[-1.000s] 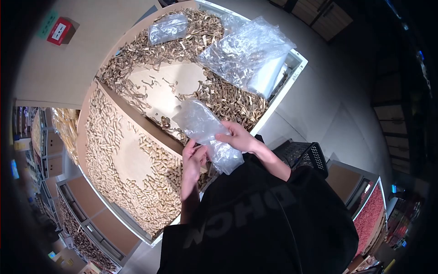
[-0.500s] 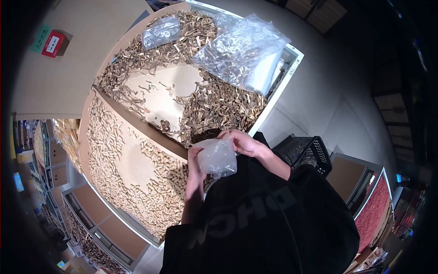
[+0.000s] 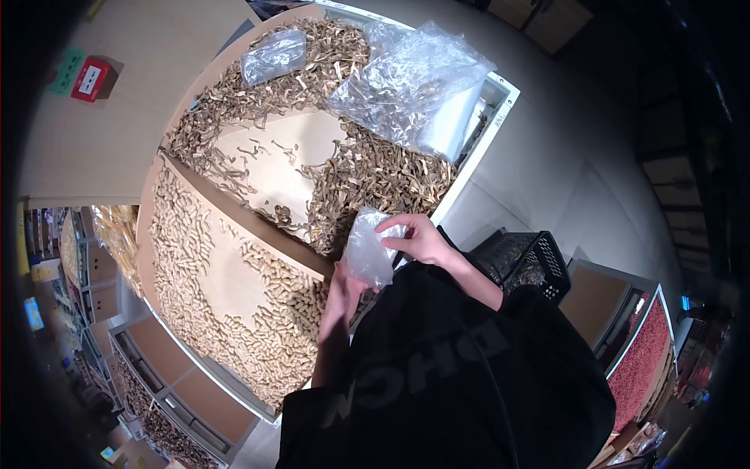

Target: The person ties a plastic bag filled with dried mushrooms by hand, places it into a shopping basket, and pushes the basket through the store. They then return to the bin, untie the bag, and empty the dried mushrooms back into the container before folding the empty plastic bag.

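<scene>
The left forearm (image 3: 331, 332) reaches away from the near side, its wrist almost straight. At its end, the left hand (image 3: 342, 293) is curled in a grip, with the fingers partly hidden. The right forearm (image 3: 478, 283) slants from the near right toward the far left. The right hand (image 3: 422, 238) sits farther off and to the right, back upward, index finger (image 3: 393, 221) and thumb (image 3: 395, 244) stretched left, tips slightly apart.

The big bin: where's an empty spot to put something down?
One bare patch is ringed by peanuts. Another, beyond the divider and edged by brown strips, has only a few scraps. It's crowded at the big crumpled plastic and where the left hand and right hand hold the small bag.
</scene>
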`<action>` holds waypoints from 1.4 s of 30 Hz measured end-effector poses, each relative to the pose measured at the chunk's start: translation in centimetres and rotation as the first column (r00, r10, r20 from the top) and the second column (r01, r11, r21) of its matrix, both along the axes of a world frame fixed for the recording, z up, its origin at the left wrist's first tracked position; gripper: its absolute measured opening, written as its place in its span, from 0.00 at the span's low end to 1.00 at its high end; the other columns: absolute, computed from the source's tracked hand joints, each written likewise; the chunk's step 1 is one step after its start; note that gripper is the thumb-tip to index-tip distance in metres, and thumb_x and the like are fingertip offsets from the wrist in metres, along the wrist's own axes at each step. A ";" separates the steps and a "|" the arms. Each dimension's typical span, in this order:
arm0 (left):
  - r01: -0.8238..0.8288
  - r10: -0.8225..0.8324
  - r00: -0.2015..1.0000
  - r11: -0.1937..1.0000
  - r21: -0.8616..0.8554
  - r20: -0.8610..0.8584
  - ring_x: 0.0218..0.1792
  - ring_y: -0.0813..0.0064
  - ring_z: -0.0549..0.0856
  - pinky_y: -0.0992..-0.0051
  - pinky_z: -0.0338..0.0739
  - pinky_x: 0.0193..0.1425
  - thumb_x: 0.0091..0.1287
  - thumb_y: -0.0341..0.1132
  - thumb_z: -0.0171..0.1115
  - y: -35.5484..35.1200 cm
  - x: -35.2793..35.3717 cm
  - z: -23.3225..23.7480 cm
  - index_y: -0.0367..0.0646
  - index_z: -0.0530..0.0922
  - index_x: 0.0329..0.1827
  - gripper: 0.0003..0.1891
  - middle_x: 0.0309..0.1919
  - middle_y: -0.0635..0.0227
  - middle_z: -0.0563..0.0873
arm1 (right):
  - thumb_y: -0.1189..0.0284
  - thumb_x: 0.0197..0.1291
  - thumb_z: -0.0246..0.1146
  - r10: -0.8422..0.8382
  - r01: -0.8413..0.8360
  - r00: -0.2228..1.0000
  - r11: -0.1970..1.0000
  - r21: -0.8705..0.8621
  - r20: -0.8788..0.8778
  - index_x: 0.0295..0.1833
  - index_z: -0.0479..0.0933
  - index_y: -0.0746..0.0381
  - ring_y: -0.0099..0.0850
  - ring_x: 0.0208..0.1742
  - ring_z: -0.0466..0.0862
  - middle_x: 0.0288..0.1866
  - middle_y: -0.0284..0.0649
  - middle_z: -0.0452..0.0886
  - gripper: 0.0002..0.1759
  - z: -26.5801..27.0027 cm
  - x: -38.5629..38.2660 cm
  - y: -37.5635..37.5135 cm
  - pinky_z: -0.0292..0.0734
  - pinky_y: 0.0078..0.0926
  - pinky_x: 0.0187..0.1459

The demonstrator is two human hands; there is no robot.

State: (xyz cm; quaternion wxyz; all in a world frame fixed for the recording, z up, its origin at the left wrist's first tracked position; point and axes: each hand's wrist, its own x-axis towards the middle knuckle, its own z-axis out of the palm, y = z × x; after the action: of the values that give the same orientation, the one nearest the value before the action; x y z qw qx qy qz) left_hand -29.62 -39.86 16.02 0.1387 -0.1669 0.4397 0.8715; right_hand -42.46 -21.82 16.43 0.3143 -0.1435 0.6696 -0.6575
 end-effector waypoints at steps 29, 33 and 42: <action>-0.125 0.191 0.980 0.794 -0.596 0.048 0.43 0.78 0.83 0.77 0.77 0.46 0.63 0.21 0.57 7.6 -17.1 -3.7 0.35 0.77 0.56 0.17 0.44 0.66 0.85 | 0.72 0.48 0.72 -0.259 0.280 0.931 0.959 0.047 -0.259 0.42 0.80 0.63 0.28 0.32 0.83 0.42 0.39 0.82 0.15 -4.8 -11.0 7.9 0.77 0.23 0.36; -0.390 0.213 0.921 0.510 -0.767 -0.326 0.44 0.75 0.82 0.75 0.76 0.49 0.62 0.20 0.56 7.7 -24.8 -0.8 0.33 0.75 0.58 0.19 0.45 0.63 0.84 | 0.69 0.52 0.71 -0.424 0.444 0.894 0.882 0.160 -0.145 0.44 0.80 0.63 0.21 0.30 0.80 0.40 0.36 0.82 0.15 -5.1 -12.2 12.7 0.75 0.21 0.35; -0.146 -0.490 0.872 -0.260 -0.955 0.000 0.74 0.44 0.50 0.50 0.49 0.75 0.51 0.24 0.56 10.8 -35.6 -2.4 0.46 0.75 0.62 0.30 0.70 0.42 0.60 | 0.65 0.57 0.67 -0.707 0.660 0.698 0.571 0.488 -0.116 0.47 0.81 0.64 0.28 0.38 0.85 0.39 0.41 0.86 0.17 -10.4 -1.4 27.8 0.78 0.25 0.44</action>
State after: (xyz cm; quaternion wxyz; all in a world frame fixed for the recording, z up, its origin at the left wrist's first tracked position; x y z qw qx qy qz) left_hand -65.20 -29.03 13.65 -0.0095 0.0400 0.9846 0.1700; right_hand -43.86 5.95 6.07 0.0919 0.2421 0.8018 -0.5386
